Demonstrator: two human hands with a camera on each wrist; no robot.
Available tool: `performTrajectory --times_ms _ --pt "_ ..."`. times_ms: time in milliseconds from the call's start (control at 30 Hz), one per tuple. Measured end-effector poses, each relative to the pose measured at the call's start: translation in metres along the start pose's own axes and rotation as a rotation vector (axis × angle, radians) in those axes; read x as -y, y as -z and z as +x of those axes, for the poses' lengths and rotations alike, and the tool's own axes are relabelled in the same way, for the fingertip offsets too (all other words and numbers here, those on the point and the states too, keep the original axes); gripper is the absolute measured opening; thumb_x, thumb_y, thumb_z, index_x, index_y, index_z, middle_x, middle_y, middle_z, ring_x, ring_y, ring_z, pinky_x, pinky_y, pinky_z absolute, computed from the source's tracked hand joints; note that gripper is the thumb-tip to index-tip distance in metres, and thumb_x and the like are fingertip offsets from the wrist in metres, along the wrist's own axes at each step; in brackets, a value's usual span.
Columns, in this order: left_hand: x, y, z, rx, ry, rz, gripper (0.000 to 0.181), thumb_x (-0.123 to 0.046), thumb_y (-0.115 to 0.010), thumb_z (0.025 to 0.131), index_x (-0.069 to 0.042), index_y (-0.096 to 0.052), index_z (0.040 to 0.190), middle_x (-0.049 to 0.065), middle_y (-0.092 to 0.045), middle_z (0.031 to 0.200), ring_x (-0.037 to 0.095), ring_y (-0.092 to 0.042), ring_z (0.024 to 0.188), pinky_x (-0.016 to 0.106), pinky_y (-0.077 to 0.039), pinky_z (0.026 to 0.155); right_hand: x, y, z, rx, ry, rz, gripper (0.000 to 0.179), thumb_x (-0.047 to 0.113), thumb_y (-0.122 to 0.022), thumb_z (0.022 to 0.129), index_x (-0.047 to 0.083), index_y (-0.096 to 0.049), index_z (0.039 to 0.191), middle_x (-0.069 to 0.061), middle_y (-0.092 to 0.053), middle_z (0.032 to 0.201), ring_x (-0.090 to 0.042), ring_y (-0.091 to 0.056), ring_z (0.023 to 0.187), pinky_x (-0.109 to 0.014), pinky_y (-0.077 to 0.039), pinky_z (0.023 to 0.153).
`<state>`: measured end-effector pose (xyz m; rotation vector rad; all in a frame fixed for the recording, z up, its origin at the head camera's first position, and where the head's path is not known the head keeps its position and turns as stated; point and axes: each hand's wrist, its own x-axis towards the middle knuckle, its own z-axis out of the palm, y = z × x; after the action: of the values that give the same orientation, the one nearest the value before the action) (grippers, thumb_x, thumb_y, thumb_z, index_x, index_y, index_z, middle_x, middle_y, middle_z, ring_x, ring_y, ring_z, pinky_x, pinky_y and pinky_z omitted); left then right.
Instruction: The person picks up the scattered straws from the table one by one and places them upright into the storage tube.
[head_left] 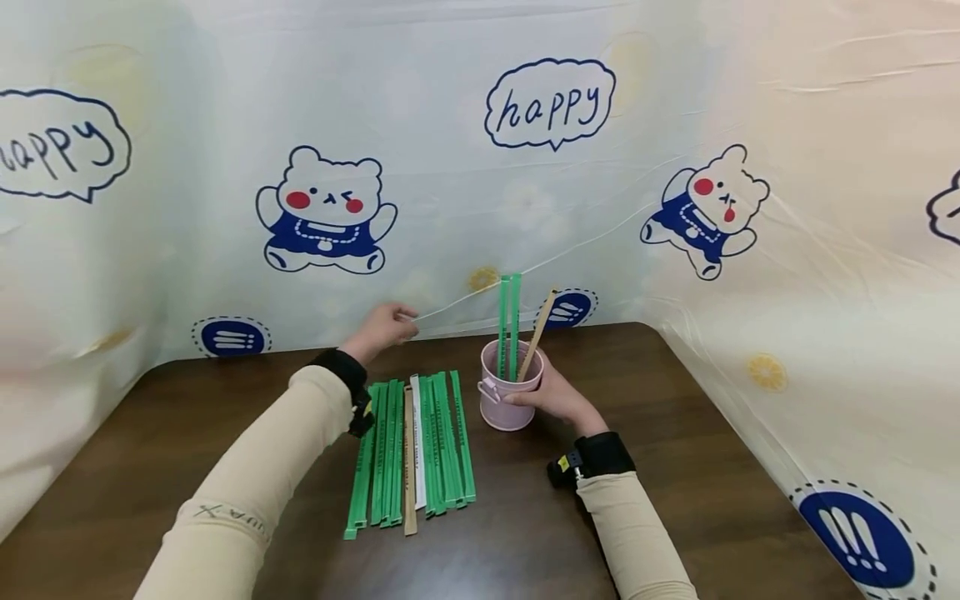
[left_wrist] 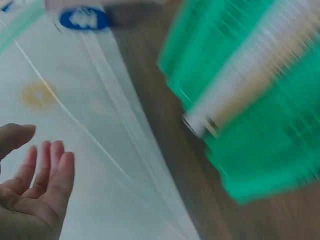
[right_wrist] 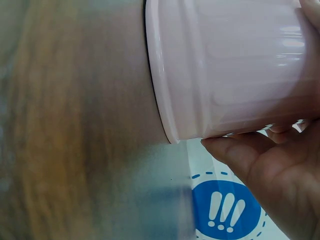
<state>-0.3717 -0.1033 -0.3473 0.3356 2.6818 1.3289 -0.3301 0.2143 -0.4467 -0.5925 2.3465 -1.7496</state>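
A small pink bucket (head_left: 501,408) stands upright on the table, and my right hand (head_left: 558,393) grips its right side. In the right wrist view, fingers curl round the bucket (right_wrist: 235,70) near its base edge. Two green strips (head_left: 509,321) and one tan strip (head_left: 537,333) lean upright inside the bucket. My left hand (head_left: 381,329) is over the table's far edge, beyond the laid-out strips, with relaxed fingers and nothing held in the left wrist view. Below it, several green strips (head_left: 386,454) lie side by side with one tan strip (head_left: 409,467) and one white strip (head_left: 418,442).
The brown wooden table (head_left: 525,533) ends against a pale curtain (head_left: 465,200) printed with bears and lettering. The curtain also hangs along both sides, with thin creases crossing it behind the left hand. Black straps with small cameras sit on both wrists.
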Motion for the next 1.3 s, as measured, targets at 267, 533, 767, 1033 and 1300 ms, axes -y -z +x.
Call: performTrajectory --times_ms 267,533,767,1033,1300 --pt "0.058 0.018 -0.032 0.08 0.239 0.113 0.043 -0.001 -0.059 0.097 0.017 -0.054 0.135 0.028 -0.067 0.118 0.018 -0.066 0.082 0.039 -0.062 0.084 0.0 0.001 -0.001 -0.002 -0.011 0.0 0.101 0.014 -0.083 0.085 0.01 -0.016 0.16 -0.021 -0.033 0.159 -0.04 -0.037 0.147 -0.063 -0.031 0.123" --pt "0.097 0.005 -0.043 0.048 0.352 0.136 0.008 0.001 -0.064 0.089 0.008 -0.068 0.087 0.012 -0.065 0.077 0.019 -0.064 0.064 0.033 -0.061 0.066 -0.002 -0.005 -0.004 0.016 -0.03 0.005 0.1 0.016 -0.083 0.085 0.012 -0.016 0.16 -0.021 -0.032 0.16 -0.041 -0.036 0.147 -0.064 -0.032 0.123" --pt "0.095 0.005 -0.036 0.043 0.349 0.109 0.011 -0.002 -0.065 0.09 0.008 -0.067 0.091 0.012 -0.064 0.078 0.02 -0.064 0.065 0.033 -0.061 0.067 0.004 -0.001 0.0 0.002 -0.013 -0.01 0.1 0.015 -0.083 0.085 0.011 -0.016 0.16 -0.021 -0.033 0.158 -0.041 -0.038 0.145 -0.063 -0.033 0.123" --pt "0.092 0.0 -0.037 0.03 0.347 0.126 0.012 -0.002 -0.063 0.09 0.009 -0.068 0.088 0.008 -0.062 0.069 0.017 -0.061 0.06 0.032 -0.06 0.064 0.002 0.001 0.0 0.004 -0.016 -0.018 0.1 0.016 -0.082 0.086 0.01 -0.014 0.16 -0.022 -0.032 0.159 -0.042 -0.037 0.146 -0.064 -0.032 0.123" --pt "0.091 -0.002 -0.039 -0.015 0.331 0.138 0.013 -0.001 -0.06 0.091 0.01 -0.066 0.088 0.01 -0.059 0.066 0.017 -0.059 0.057 0.03 -0.059 0.06 0.001 0.001 0.002 0.008 -0.03 0.007 0.099 0.011 -0.08 0.087 0.011 -0.014 0.161 -0.022 -0.03 0.162 -0.042 -0.032 0.15 -0.065 -0.028 0.125"
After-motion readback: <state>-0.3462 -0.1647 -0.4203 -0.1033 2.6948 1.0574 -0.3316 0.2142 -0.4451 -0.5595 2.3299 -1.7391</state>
